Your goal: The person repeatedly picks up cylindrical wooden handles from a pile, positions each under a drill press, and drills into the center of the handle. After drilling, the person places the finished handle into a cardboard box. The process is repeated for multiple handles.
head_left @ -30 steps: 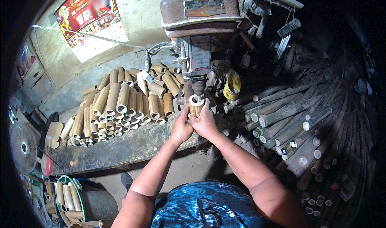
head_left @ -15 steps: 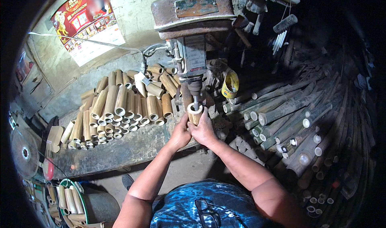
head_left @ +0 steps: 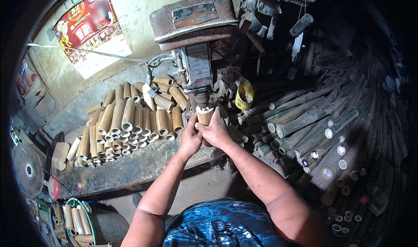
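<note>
My left hand (head_left: 190, 138) and my right hand (head_left: 214, 131) both grip a short, pale bamboo tube (head_left: 204, 115), held upright. Its open top sits directly under the chuck of a rusty drill press (head_left: 195, 33) and looks pushed up onto the bit. The drill bit itself is hidden by the tube. My forearms come in from the lower edge, over a blue patterned shirt.
A stack of cut bamboo tubes (head_left: 130, 120) lies on the dark workbench (head_left: 126, 170) to the left. Long bamboo poles (head_left: 313, 125) are piled at the right. A yellow can (head_left: 244, 94) stands behind. A fan (head_left: 27, 170) and a basket of tubes (head_left: 76, 221) sit lower left.
Both hands have raised the bamboo tube up toward the drill chuck; its top now meets the chuck.
</note>
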The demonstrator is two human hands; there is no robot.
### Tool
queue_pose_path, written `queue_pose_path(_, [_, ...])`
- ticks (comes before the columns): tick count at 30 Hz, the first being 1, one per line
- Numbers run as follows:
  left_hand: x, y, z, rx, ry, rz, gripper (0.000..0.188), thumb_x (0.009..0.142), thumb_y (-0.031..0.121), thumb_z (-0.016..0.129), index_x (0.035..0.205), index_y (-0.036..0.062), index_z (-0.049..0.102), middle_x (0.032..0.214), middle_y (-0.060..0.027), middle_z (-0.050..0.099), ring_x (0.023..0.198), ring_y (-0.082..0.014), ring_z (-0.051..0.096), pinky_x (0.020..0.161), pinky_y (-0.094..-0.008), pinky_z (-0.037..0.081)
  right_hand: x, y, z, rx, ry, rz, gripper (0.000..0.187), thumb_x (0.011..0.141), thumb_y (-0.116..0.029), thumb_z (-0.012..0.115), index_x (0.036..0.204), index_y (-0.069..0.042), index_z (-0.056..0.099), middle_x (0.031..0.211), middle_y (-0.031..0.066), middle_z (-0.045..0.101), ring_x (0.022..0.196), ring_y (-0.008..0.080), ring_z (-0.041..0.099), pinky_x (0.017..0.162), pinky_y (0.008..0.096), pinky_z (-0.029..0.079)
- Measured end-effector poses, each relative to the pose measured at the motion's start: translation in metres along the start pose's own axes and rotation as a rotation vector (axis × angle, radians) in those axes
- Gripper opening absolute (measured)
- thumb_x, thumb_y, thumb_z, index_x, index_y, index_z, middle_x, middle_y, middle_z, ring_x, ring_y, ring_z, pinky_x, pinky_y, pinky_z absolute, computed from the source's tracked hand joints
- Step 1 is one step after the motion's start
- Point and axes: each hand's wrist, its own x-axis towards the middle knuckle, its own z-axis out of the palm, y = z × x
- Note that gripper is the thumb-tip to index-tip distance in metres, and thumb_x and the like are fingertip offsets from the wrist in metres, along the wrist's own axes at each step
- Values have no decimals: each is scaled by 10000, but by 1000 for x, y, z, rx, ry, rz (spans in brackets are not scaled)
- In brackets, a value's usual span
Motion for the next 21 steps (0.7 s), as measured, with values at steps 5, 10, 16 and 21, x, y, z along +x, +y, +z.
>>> queue_pose_path(5, [-8,-9,-4,48,-156,-29,649,873,-12,600,1473,43,359,1361,-183,548,1252,-252,525,1041,-361,419,-18,9,-5,34,57,-37,778,757,-202,784,1343,22,324,1198,258,565,1126,393,577,944,459,464])
queue_pose_path(10, [-27,-18,-10,94,-181,-33,490,913,-34,558,1379,17,419,1257,-101,568,1147,-162,537,971,-313,441,-39,16,8,15,54,-82,639,777,-160,773,1250,-33,362,1123,256,588,1064,462,586,875,499,480])
queue_pose_path(16, [-28,-19,-15,36,-83,-78,628,878,-7,611,1459,45,380,1301,-153,584,1171,-181,554,988,-336,458,-28,10,15,85,-9,-78,682,777,-93,740,1290,-23,296,1098,311,578,1026,517,566,861,549,469])
queue_pose_path(21, [-5,-10,-12,-35,-93,-8,628,919,-24,574,1493,41,326,1343,-149,556,1207,-196,539,1018,-332,440,-5,5,10,12,22,-73,659,753,-121,759,1240,-6,330,1087,305,582,1020,506,570,843,551,468])
